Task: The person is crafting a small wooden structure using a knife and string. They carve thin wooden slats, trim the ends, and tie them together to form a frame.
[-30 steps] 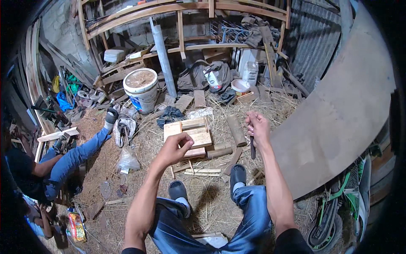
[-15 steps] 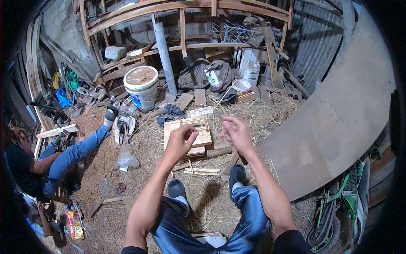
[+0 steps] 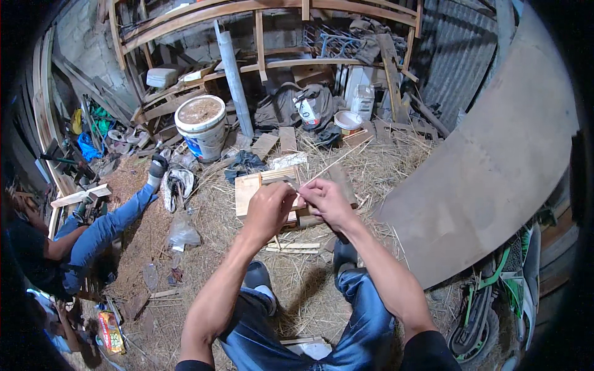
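My left hand (image 3: 270, 208) is closed, its fingertips pinched on the near end of a thin pale wooden strip (image 3: 337, 162). The strip slants up and away to the right. Right beside it, my right hand (image 3: 329, 201) is closed, its fingers meeting the left ones at the strip. A narrow grey blade (image 3: 291, 182) shows by the fingertips and a dark end shows below my right wrist. They look like parts of one knife in my right hand, mostly hidden. Under the hands lies a light wooden block (image 3: 246, 193) with thin strips on top.
Straw and several cut sticks (image 3: 293, 247) cover the ground near my feet. A white bucket (image 3: 202, 127) stands at the far left. Another person in jeans (image 3: 111, 226) sits at left. A large curved board (image 3: 482, 167) and a green motorbike (image 3: 495, 290) are on the right.
My hands have come together above the wooden block, the right one moving left and down. The thin strip now shows, pointing up to the right.
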A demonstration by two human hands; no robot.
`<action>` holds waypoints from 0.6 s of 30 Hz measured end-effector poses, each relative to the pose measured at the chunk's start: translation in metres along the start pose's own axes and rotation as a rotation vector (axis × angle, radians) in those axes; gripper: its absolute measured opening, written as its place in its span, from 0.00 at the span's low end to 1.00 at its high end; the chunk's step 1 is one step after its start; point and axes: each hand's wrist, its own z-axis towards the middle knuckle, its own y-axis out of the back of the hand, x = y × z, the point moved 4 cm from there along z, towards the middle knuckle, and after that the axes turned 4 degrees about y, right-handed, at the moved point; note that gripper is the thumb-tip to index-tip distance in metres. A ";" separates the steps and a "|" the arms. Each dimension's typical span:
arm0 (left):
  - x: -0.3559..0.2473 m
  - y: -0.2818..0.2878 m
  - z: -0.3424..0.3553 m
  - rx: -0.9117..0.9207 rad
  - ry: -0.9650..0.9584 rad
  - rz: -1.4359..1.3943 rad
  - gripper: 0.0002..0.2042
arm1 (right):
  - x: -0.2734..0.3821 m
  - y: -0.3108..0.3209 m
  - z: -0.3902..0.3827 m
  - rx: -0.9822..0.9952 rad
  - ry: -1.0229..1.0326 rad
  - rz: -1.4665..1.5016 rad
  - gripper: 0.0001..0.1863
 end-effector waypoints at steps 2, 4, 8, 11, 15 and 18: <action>0.000 0.001 0.002 0.004 0.002 0.037 0.03 | 0.000 0.007 0.004 -0.014 0.019 0.014 0.09; -0.001 0.003 0.002 0.001 -0.043 0.092 0.03 | 0.010 0.015 0.003 -0.107 -0.035 -0.011 0.10; -0.002 0.005 0.000 0.025 -0.077 0.087 0.04 | 0.026 0.061 0.000 -0.262 0.044 0.053 0.12; -0.004 0.006 0.000 -0.002 -0.108 0.178 0.04 | 0.021 0.053 -0.005 -0.211 0.034 0.056 0.12; -0.009 0.005 0.003 -0.027 -0.166 0.200 0.04 | 0.014 0.007 -0.008 -0.072 -0.086 0.074 0.10; -0.010 0.005 0.005 -0.032 -0.170 0.197 0.04 | 0.017 0.029 0.000 -0.160 -0.035 0.023 0.11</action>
